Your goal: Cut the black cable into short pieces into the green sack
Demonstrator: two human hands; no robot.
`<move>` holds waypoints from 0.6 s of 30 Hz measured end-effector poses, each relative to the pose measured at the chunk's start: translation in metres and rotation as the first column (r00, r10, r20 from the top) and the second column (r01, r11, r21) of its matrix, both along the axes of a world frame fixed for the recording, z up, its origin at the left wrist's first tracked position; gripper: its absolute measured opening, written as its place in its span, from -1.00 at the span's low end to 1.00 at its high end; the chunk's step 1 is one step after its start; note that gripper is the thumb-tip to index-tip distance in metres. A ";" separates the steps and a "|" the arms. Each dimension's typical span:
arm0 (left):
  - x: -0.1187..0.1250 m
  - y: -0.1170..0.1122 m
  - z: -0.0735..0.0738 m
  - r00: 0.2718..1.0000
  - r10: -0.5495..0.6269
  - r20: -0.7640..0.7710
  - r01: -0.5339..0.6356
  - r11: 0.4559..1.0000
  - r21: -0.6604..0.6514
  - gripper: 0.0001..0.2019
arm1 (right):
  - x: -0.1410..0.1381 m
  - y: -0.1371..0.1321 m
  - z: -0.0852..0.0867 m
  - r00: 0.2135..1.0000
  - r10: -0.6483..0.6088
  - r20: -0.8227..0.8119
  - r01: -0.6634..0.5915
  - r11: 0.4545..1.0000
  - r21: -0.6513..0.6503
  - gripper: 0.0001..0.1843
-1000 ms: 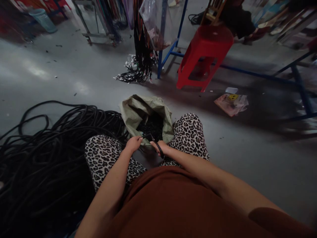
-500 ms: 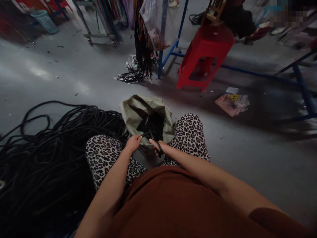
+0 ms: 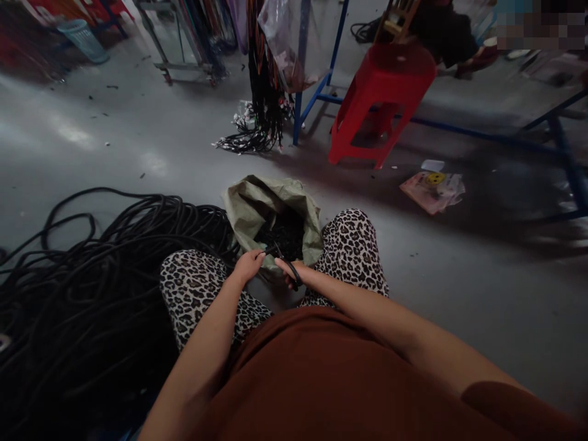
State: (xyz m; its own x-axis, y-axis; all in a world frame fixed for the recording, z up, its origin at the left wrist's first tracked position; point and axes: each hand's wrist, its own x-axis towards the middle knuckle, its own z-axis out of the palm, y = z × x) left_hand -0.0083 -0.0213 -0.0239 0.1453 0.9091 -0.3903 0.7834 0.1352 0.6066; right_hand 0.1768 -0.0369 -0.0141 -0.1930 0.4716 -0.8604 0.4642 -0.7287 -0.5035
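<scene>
My left hand point(image 3: 250, 264) is closed on the end of a black cord, only a short tip of which shows past the fingers. Black-handled scissors point(image 3: 294, 274) are in my right hand point(image 3: 290, 269), their blades pointing up and left toward the cord. Both hands are over the near rim of an open greenish woven sack point(image 3: 245, 205) between my knees. Dark cut pieces point(image 3: 289, 233) lie inside the sack. To the left, a big heap of black cord point(image 3: 114, 245) spreads over the floor beside my leg.
A red plastic stool point(image 3: 383, 92) stands ahead on the right, by a blue metal frame point(image 3: 298, 116). Bundled black cords with white tips point(image 3: 264, 128) hang to the floor. A plastic packet point(image 3: 434, 191) lies on the right; a blue basket point(image 3: 82, 41) stands far left.
Less of the black cord sticks out from my left hand toward the scissors than before. Both hands stay in nearly the same place over the sack.
</scene>
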 end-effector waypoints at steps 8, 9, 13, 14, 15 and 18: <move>-0.003 -0.001 -0.002 0.999 -0.005 0.037 0.007 1.000 -0.029 -0.67 | 0.002 0.001 -0.001 0.999 0.035 0.011 -0.035 0.999 0.025 -0.37; -0.003 -0.001 -0.002 0.999 -0.007 0.040 0.008 1.000 -0.029 -0.67 | 0.002 0.002 0.000 0.999 0.037 0.013 -0.038 0.999 0.027 -0.38; -0.005 0.000 -0.002 0.999 -0.015 0.051 0.016 1.000 -0.017 -0.65 | 0.002 0.003 0.001 0.998 0.051 0.038 -0.053 0.998 0.037 -0.37; -0.005 0.000 -0.002 0.998 -0.018 0.056 0.019 1.000 -0.015 -0.65 | 0.002 0.003 0.003 0.998 0.055 0.036 -0.057 0.997 0.043 -0.37; -0.005 0.000 -0.003 0.998 -0.019 0.062 0.020 1.000 -0.016 -0.65 | 0.002 0.003 0.004 0.998 0.055 0.030 -0.056 0.997 0.046 -0.37; -0.006 0.000 -0.004 0.997 -0.016 0.074 0.018 1.000 -0.024 -0.63 | 0.002 0.002 0.011 1.000 0.029 -0.004 -0.029 0.999 0.029 -0.37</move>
State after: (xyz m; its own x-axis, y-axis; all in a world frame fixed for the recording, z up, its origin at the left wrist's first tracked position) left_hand -0.0144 -0.0214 -0.0281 0.1903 0.8964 -0.4003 0.7387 0.1378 0.6598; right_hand 0.1785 -0.0346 -0.0033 -0.2104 0.4901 -0.8459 0.4826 -0.7004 -0.5258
